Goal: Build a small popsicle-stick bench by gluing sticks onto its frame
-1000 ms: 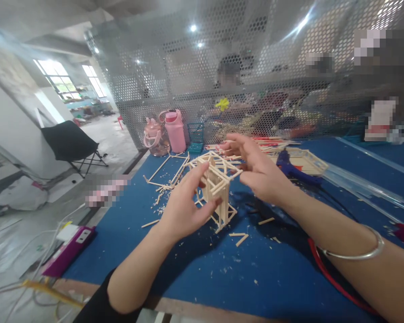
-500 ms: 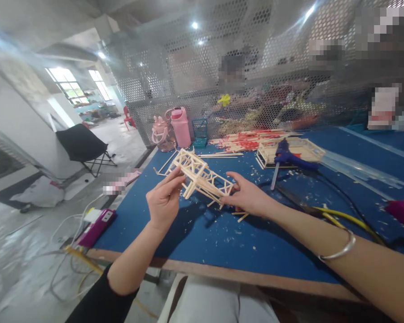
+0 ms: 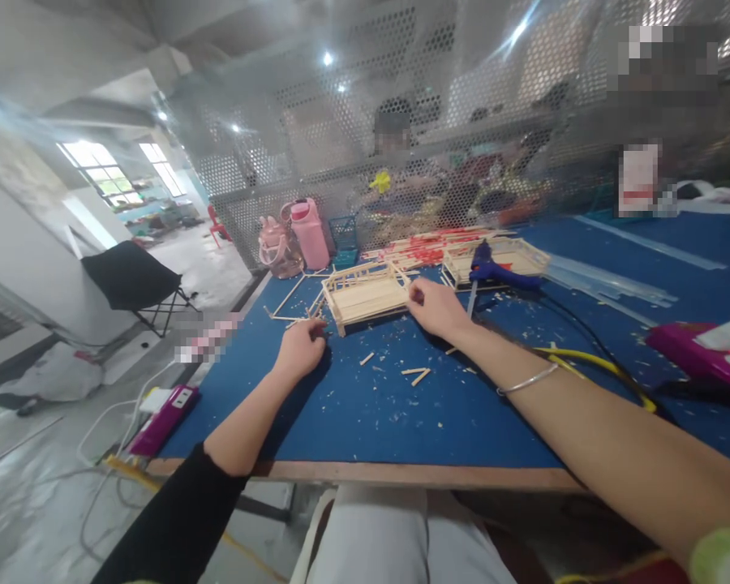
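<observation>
A small frame model of pale wooden sticks, with a flat slatted floor and a low railing along its back, stands on the blue tabletop. My right hand is at its right end, thumb and forefinger pinched at the corner. Just off the front left corner, my left hand rests low with fingers curled. Some thin loose sticks lie by its fingertips; whether any is between them is hidden.
A blue glue gun leans on a second stick frame. Red-tipped sticks are piled behind. Pink bottles stand at the back left, clear glue sticks lie right. Stick offcuts and yellow-handled pliers lie in front.
The stick model, held tilted in both hands before, has been set down level on the table farther back. My left hand has let go of it and moved down.
</observation>
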Motion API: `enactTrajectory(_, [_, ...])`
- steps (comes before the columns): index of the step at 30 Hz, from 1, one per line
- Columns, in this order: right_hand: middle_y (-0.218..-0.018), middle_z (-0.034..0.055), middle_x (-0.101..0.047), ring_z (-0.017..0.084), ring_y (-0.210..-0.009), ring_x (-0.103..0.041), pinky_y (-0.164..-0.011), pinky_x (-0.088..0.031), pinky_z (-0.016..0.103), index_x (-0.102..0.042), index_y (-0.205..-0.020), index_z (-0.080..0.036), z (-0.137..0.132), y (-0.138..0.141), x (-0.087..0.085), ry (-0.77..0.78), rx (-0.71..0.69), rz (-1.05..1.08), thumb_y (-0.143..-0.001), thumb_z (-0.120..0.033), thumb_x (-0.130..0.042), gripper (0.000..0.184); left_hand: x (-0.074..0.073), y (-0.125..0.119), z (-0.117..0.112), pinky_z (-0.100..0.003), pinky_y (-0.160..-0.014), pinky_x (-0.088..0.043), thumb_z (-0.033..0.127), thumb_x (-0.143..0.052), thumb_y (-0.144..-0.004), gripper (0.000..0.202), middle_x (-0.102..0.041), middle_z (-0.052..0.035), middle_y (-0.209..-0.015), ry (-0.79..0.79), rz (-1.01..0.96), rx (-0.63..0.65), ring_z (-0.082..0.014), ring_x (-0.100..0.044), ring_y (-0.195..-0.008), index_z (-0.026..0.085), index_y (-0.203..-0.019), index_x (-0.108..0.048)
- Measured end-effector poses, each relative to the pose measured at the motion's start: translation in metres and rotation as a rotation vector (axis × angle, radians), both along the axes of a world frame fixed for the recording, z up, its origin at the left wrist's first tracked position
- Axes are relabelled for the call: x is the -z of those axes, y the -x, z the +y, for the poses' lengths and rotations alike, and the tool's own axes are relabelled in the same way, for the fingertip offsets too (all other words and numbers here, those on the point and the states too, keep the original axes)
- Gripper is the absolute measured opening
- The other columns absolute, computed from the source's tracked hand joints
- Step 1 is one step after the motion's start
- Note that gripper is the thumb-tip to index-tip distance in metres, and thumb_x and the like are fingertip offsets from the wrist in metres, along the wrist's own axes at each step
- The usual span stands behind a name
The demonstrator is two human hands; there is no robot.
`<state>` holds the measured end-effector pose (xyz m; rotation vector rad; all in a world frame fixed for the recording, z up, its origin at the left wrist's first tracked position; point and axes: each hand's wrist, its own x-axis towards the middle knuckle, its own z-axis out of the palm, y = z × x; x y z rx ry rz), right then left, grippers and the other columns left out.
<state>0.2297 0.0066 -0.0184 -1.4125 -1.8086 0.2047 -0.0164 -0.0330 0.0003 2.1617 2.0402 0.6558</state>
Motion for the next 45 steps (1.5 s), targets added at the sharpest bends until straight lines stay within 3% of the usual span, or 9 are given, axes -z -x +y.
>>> enactTrajectory(3, [-0.078,0.0059,-0.065,0.019,-0.070,-0.061,-0.067,-0.045,0.028,-0.053,-0.090,-0.017,0.000,0.001,0.005,0.074,0.083,0.080,-0.071,-0.010,-0.055,0.021,-0.001,-0.003,-0.001,-0.031,-0.083,-0.048,0.006,-0.052,-0.064,0.043,-0.071,-0.0060,-0.093,0.058,-0.100,0.059,-0.0187,-0.064,-0.087,0.015,-0.106,-0.058])
enactTrajectory(6, [-0.086,0.0093,-0.068,0.022,-0.078,-0.063,-0.072,-0.046,0.029,-0.049,-0.106,-0.015,0.001,0.002,0.007,0.128,0.043,0.043,-0.072,-0.008,-0.054,0.035,0.000,-0.004,0.002,-0.032,-0.083,-0.046,0.013,-0.060,-0.063,0.056,-0.070,-0.0047,-0.091,0.045,-0.211,0.118,-0.0174,-0.062,-0.084,0.013,-0.117,-0.048])
enactTrajectory(10, [-0.093,0.0133,-0.069,0.026,-0.087,-0.064,-0.075,-0.045,0.032,-0.049,-0.109,-0.014,0.001,0.003,0.007,0.136,0.028,-0.064,-0.074,-0.009,-0.053,0.035,0.005,-0.005,0.014,-0.032,-0.080,-0.045,0.021,-0.068,-0.060,0.074,-0.069,-0.0023,-0.081,0.035,-0.306,0.169,-0.0164,-0.062,-0.076,0.011,-0.127,-0.039])
enactTrajectory(13, [-0.094,0.0132,-0.069,0.027,-0.088,-0.064,-0.074,-0.045,0.031,-0.048,-0.109,-0.015,0.000,0.003,0.005,0.146,0.027,-0.086,-0.075,-0.010,-0.053,0.035,0.009,-0.008,0.020,-0.032,-0.075,-0.046,0.022,-0.071,-0.059,0.080,-0.067,-0.0003,-0.075,0.037,-0.344,0.129,-0.0167,-0.062,-0.072,0.011,-0.130,-0.037])
enactTrajectory(18, [-0.095,0.0133,-0.069,0.027,-0.088,-0.064,-0.072,-0.044,0.030,-0.048,-0.109,-0.015,-0.003,0.004,0.002,0.168,0.023,-0.101,-0.076,-0.012,-0.053,0.034,0.005,-0.021,0.013,-0.030,-0.074,-0.046,0.021,-0.070,-0.063,0.074,-0.067,0.0009,-0.072,-0.006,-0.221,0.005,-0.0174,-0.064,-0.073,0.015,-0.130,-0.041])
enactTrajectory(22, [-0.096,0.0136,-0.068,0.026,-0.087,-0.064,-0.071,-0.044,0.029,-0.047,-0.110,-0.014,-0.006,0.006,0.000,0.167,0.027,-0.112,-0.077,-0.013,-0.054,0.034,0.004,-0.027,0.006,-0.030,-0.078,-0.046,0.019,-0.070,-0.065,0.068,-0.069,-0.0001,-0.073,-0.047,-0.174,-0.022,-0.0182,-0.065,-0.077,0.014,-0.128,-0.045])
enactTrajectory(30, [-0.095,0.0129,-0.068,0.025,-0.088,-0.064,-0.072,-0.045,0.028,-0.047,-0.111,-0.013,-0.010,0.007,-0.004,0.206,0.019,-0.094,-0.076,-0.014,-0.055,0.036,0.011,-0.025,0.001,-0.031,-0.080,-0.048,0.015,-0.074,-0.061,0.081,-0.070,-0.0041,-0.087,-0.107,-0.272,-0.033,-0.0168,-0.065,-0.078,0.014,-0.134,-0.037])
enactTrajectory(35, [-0.096,0.0134,-0.068,0.026,-0.089,-0.064,-0.073,-0.045,0.029,-0.046,-0.113,-0.013,-0.009,0.007,-0.002,0.199,0.013,-0.094,-0.076,-0.015,-0.055,0.038,0.010,-0.029,-0.002,-0.030,-0.081,-0.048,0.010,-0.065,-0.068,0.076,-0.070,-0.0016,-0.081,-0.178,-0.398,-0.063,-0.0146,-0.066,-0.077,0.013,-0.136,-0.033])
enactTrajectory(45, [-0.097,0.0145,-0.067,0.027,-0.088,-0.063,-0.070,-0.046,0.029,-0.044,-0.106,-0.016,-0.008,0.007,0.002,0.160,0.037,-0.141,-0.071,-0.019,-0.058,0.037,0.010,-0.033,-0.001,-0.033,-0.085,-0.048,0.008,-0.062,-0.068,0.067,-0.071,-0.0002,-0.079,-0.172,-0.408,-0.051,-0.0167,-0.068,-0.079,0.018,-0.131,-0.041])
